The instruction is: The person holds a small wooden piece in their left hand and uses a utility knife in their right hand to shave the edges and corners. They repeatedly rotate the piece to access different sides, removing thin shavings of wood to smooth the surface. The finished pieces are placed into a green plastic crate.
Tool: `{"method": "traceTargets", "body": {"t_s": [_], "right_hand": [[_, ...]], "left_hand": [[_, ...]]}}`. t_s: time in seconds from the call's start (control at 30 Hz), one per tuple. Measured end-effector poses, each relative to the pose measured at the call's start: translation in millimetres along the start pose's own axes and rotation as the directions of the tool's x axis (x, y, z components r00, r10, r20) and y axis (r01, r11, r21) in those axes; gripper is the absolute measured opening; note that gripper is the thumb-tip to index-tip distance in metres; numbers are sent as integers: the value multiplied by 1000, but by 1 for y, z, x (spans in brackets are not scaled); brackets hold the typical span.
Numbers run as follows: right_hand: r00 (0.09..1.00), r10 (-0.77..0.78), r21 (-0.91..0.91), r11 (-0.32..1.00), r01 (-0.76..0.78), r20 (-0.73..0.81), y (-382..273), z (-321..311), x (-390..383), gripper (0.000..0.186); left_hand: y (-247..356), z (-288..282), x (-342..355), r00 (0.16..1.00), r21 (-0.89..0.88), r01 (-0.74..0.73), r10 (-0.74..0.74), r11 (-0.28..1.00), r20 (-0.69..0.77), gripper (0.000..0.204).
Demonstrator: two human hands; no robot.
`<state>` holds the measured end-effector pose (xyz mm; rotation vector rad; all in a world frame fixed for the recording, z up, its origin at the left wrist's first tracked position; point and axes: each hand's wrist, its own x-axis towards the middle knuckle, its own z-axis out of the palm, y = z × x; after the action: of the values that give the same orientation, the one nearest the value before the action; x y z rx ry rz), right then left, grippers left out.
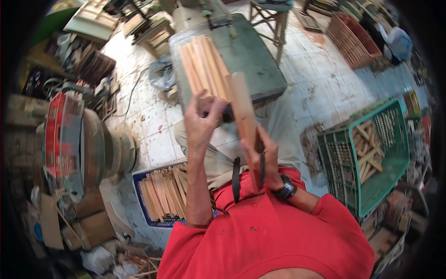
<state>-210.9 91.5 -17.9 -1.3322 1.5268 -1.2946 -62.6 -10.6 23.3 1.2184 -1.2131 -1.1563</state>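
Note:
On the green-topped machine table (265, 74) in front of me lies a bundle of narrow wooden strips (202, 63), side by side. At their near ends is my left hand (203, 114), fingers curled in toward the thumb; what lies between them, if anything, is hidden. My right hand (263, 153) is wrapped round a long flat wooden board (242, 104), which stands tilted up in front of my lap. The board's top reaches beside the strips, on their right, and looks smeared by motion. A dark watch sits on my right wrist.
At my lower left, a blue crate (137, 186) holds many wooden strips. On the right stands a green crate (357, 172) with wood pieces inside. A red-guarded machine (58, 135) is at the left. Farther off are a brown crate (355, 44) and a wooden stool (274, 23).

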Motion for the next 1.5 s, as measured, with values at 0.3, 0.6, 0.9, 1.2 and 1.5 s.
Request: {"method": "traceTargets", "body": {"t_s": [0.3, 0.6, 0.9, 1.2, 1.5], "right_hand": [[770, 74, -43, 991, -130, -634, 172, -328, -24, 32], [279, 166, -84, 705, -705, -946, 275, -549, -58, 28], [574, -226, -527, 730, -435, -787, 122, -345, 11, 54], [847, -89, 139, 972, 188, -524, 11, -113, 54, 34], [978, -94, -26, 995, 101, 186, -17, 9, 13, 54]], "left_hand": [[-43, 7, 119, 959, 905, -83, 281, 418, -42, 64], [-61, 26, 170, 977, 839, 192, -21, 508, -211, 66], [-60, -26, 175, 984, 712, 181, -119, 679, -136, 41], [-23, -25, 88, 988, -229, 145, -129, 963, 83, 39], [-19, -12, -21, 995, -398, -22, 60, 917, 83, 53]]}}
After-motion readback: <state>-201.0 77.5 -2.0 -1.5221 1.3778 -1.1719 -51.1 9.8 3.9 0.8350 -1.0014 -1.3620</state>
